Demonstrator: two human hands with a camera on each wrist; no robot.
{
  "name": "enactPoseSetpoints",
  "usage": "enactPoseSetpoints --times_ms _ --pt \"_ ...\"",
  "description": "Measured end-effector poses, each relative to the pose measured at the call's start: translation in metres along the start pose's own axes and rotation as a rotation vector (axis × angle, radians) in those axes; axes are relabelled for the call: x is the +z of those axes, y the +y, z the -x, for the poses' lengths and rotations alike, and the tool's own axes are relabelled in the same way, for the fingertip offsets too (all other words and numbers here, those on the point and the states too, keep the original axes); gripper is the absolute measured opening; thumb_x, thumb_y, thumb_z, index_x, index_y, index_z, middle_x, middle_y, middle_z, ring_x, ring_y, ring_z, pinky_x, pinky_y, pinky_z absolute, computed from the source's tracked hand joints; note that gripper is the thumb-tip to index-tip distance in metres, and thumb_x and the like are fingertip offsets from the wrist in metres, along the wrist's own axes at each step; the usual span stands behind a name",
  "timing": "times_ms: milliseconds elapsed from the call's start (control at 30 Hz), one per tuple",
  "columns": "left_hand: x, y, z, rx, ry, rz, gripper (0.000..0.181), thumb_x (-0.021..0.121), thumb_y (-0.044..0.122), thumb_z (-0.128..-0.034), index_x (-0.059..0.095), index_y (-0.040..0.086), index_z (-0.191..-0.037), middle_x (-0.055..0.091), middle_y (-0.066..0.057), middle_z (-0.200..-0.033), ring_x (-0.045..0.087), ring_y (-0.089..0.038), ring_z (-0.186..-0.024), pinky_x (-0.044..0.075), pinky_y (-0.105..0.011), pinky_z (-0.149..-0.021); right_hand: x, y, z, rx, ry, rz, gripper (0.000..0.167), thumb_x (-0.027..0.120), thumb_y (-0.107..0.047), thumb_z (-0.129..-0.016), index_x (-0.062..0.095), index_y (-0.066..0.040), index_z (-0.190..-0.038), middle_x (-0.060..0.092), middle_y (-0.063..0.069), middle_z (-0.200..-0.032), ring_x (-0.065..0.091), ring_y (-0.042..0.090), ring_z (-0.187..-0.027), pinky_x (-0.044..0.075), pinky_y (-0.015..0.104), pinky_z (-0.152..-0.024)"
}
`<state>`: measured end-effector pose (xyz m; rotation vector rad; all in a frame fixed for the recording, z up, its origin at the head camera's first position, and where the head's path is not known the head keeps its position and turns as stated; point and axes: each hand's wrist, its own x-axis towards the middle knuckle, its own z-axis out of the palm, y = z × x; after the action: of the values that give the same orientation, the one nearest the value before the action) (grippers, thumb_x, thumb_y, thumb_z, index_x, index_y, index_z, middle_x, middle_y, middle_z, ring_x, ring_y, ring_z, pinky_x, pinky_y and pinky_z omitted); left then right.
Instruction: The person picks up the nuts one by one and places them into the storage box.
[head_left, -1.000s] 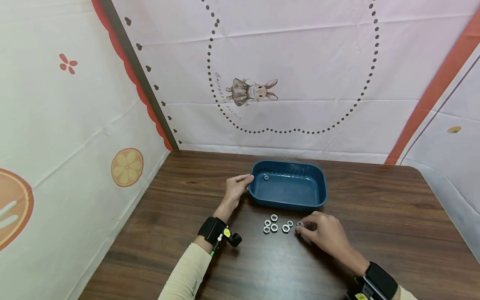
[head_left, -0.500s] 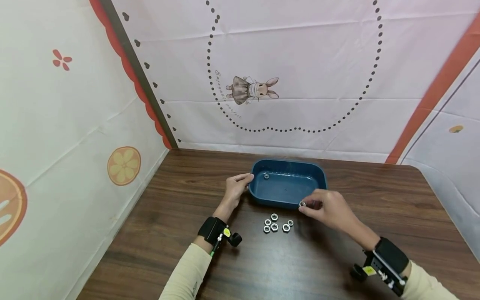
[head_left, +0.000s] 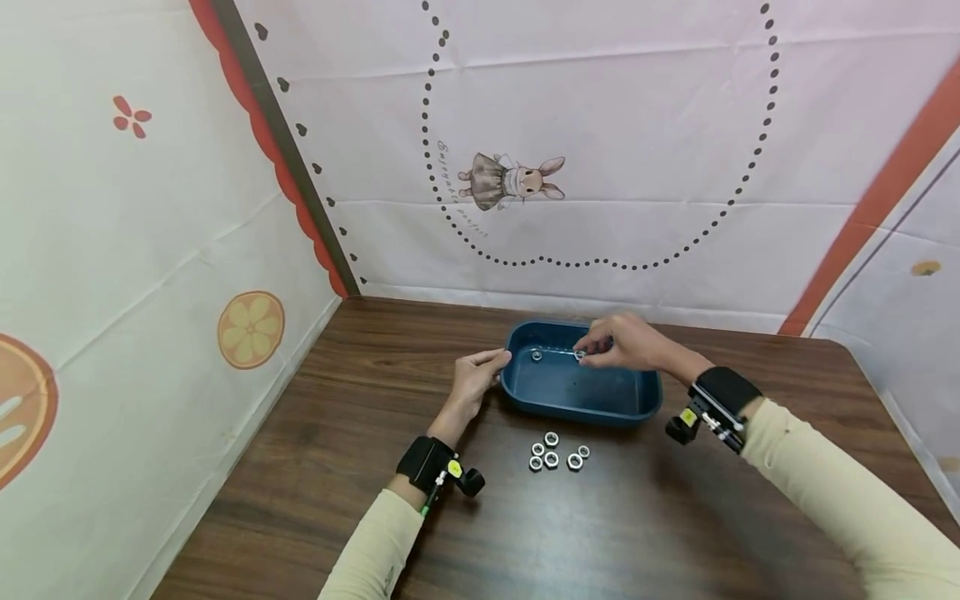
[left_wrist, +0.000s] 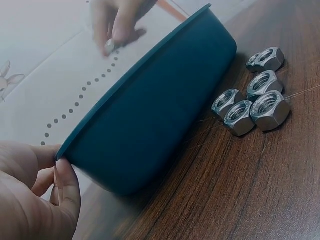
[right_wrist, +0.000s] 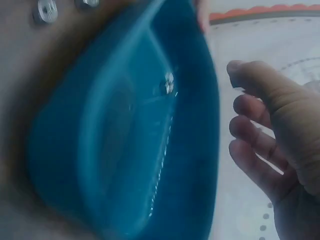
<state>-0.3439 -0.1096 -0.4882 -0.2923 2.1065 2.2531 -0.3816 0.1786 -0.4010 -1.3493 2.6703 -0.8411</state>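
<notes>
At the left end of a blue plastic tray (head_left: 555, 390), my left hand (head_left: 474, 385) pinches the rim between thumb and fingers. My right hand (head_left: 628, 342) is over the far right part of the tray, pinching a metal hex nut (head_left: 579, 355) at its fingertips. The left wrist view shows this held nut (left_wrist: 109, 46) above the rim. Inside the tray, near its back left, lies another nut (head_left: 536, 356). In front of the tray, several loose nuts (head_left: 551, 460) lie in a small group on the table.
The dark wood-grain table (head_left: 337, 467) carries the tray near its back edge. A printed cloth (head_left: 637, 150) hangs behind it, and another cloth wall (head_left: 172, 250) runs along the left. Each wrist wears a black strap (head_left: 424, 463) with a small camera.
My right hand has picked the nut up from the table, brought it past the tray's front edge and over the tray. My left hand has stayed on the rim.
</notes>
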Motion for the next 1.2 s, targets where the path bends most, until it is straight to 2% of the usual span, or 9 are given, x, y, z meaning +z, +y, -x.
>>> enactPoseSetpoints --times_ms 100,200,400,500,600,733,967,1067,1200 --pt "0.001 -0.001 0.002 -0.002 -0.012 -0.003 0.033 0.079 0.025 -0.0929 0.076 0.003 -0.118 0.074 -0.012 -0.117 0.070 -0.025 -0.104 0.057 -0.024 -0.077 0.002 0.009 -0.015 0.025 -0.072 0.011 0.022 0.078 -0.020 -0.093 0.080 -0.008 -0.111 0.066 -0.009 -0.080 0.057 0.006 -0.070 0.047 0.025 -0.062" --pt "0.002 -0.001 0.003 -0.009 -0.020 0.005 0.033 0.079 0.025 -0.0927 0.076 0.003 -0.118 0.073 -0.012 -0.117 0.070 -0.018 -0.097 0.057 -0.024 -0.077 0.006 0.016 -0.029 0.029 -0.130 0.020 0.025 0.077 -0.020 -0.094 0.079 -0.007 -0.114 0.066 -0.009 -0.077 0.055 0.006 -0.067 0.045 0.024 -0.060" --pt "0.008 -0.003 0.003 0.013 -0.017 0.041 0.032 0.078 0.020 -0.0931 0.075 -0.001 -0.117 0.075 -0.010 -0.110 0.065 -0.005 -0.080 0.055 -0.019 -0.068 0.011 0.025 -0.050 0.027 -0.221 0.029 0.025 0.076 -0.016 -0.094 0.078 -0.004 -0.116 0.047 -0.009 -0.056 0.038 0.005 -0.048 0.030 0.021 -0.048" --pt "0.010 -0.003 0.002 0.012 -0.016 0.044 0.030 0.078 0.019 -0.0930 0.076 -0.001 -0.116 0.076 -0.009 -0.108 0.065 -0.006 -0.080 0.054 -0.018 -0.067 0.016 0.030 -0.058 0.025 -0.274 0.114 0.023 0.077 -0.016 -0.093 0.079 -0.006 -0.113 0.055 -0.010 -0.059 0.042 0.002 -0.050 0.035 0.021 -0.051" --pt "0.010 -0.003 0.002 0.008 -0.017 0.038 0.031 0.078 0.020 -0.0929 0.076 0.001 -0.116 0.076 -0.009 -0.109 0.066 -0.009 -0.084 0.054 -0.019 -0.068 0.022 0.035 -0.063 -0.020 -0.308 0.220 0.018 0.078 -0.017 -0.092 0.081 -0.008 -0.108 0.067 -0.007 -0.070 0.050 0.000 -0.057 0.044 0.022 -0.057" --pt "0.009 -0.002 0.003 0.004 -0.023 0.041 0.031 0.078 0.021 -0.0929 0.076 0.000 -0.117 0.076 -0.009 -0.109 0.067 -0.012 -0.087 0.054 -0.019 -0.069 0.029 0.036 -0.067 -0.061 -0.335 0.279 0.013 0.079 -0.016 -0.091 0.082 -0.009 -0.101 0.072 -0.003 -0.076 0.055 0.000 -0.058 0.050 0.024 -0.058" --pt "0.008 0.001 0.006 -0.002 -0.004 0.037 0.031 0.077 0.019 -0.0936 0.075 -0.001 -0.117 0.076 -0.008 -0.107 0.067 -0.011 -0.086 0.054 -0.018 -0.067 0.039 0.033 -0.073 -0.034 -0.381 0.346 0.015 0.081 -0.019 -0.090 0.082 -0.008 -0.101 0.077 0.003 -0.088 0.065 0.004 -0.063 0.057 0.027 -0.063" --pt "0.006 0.000 0.004 0.002 0.000 0.036 0.031 0.078 0.020 -0.0935 0.076 0.000 -0.116 0.076 -0.010 -0.108 0.067 -0.012 -0.087 0.054 -0.018 -0.068 0.040 0.033 -0.076 -0.020 -0.399 0.345 0.014 0.081 -0.020 -0.090 0.082 -0.008 -0.098 0.074 -0.001 -0.079 0.060 0.003 -0.060 0.053 0.025 -0.058" --pt "0.001 0.000 0.002 0.028 0.003 0.043 0.030 0.079 0.024 -0.0921 0.078 0.002 -0.113 0.076 -0.009 -0.107 0.067 -0.010 -0.083 0.054 -0.018 -0.068 0.031 0.029 -0.080 0.023 -0.371 0.255 0.021 0.079 -0.018 -0.092 0.079 -0.004 -0.107 0.063 -0.004 -0.061 0.051 0.005 -0.050 0.044 0.022 -0.053"
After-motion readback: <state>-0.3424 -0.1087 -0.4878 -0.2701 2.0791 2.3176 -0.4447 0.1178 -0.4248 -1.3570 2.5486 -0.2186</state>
